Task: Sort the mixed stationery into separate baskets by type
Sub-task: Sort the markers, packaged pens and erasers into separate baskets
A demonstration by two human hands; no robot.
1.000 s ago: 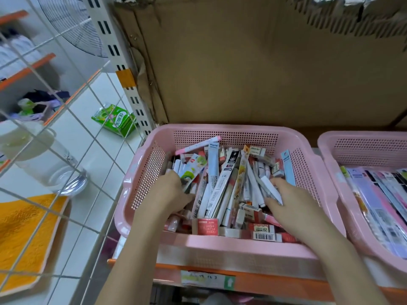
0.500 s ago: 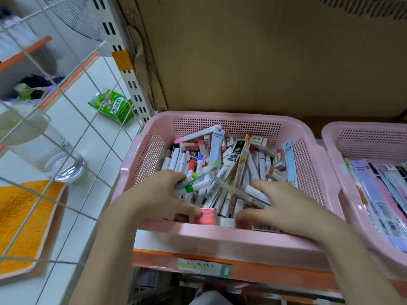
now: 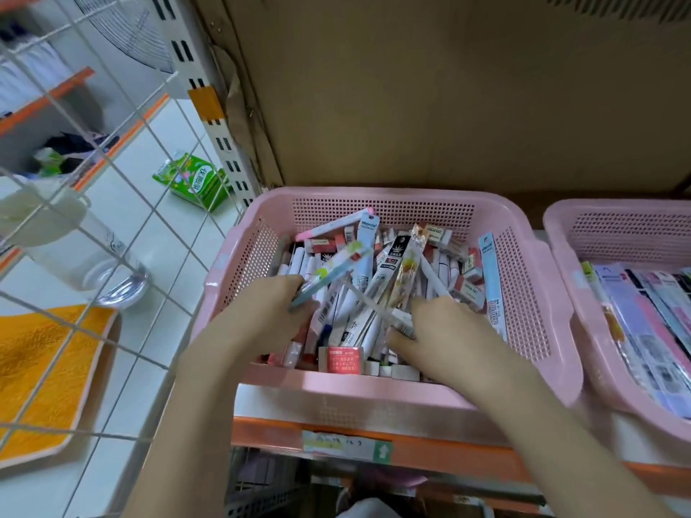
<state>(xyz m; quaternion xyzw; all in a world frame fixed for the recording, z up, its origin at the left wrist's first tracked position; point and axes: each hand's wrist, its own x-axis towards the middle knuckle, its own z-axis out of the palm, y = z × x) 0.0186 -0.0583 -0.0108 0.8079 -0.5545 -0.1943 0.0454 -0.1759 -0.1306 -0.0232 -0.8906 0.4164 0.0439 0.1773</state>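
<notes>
A pink perforated basket point(image 3: 377, 383) on the shelf holds a mixed heap of packaged pens, long refill packets and small boxed erasers point(image 3: 467, 289). My left hand point(image 3: 269, 315) is inside at the left and grips a long clear packet with a green label point(image 3: 329, 272) that slants up to the right. My right hand point(image 3: 445, 327) is inside at the right, fingers curled round a thin clear packet point(image 3: 377, 312) lying across the heap. A red-labelled box point(image 3: 344, 358) stands against the near wall between my hands.
A second pink basket point(image 3: 613, 229) at the right holds long flat packets laid side by side. An orange shelf edge point(image 3: 430, 448) runs below. Cardboard point(image 3: 430, 87) backs the shelf. At the left is a white wire grid point(image 3: 123, 233), with a green carton point(image 3: 196, 183) on the tiled floor.
Both hands have drawn toward the near wall and closed on packets. The left hand has lifted the green-labelled packet up out of the heap; the right hand has moved left onto the clear packet.
</notes>
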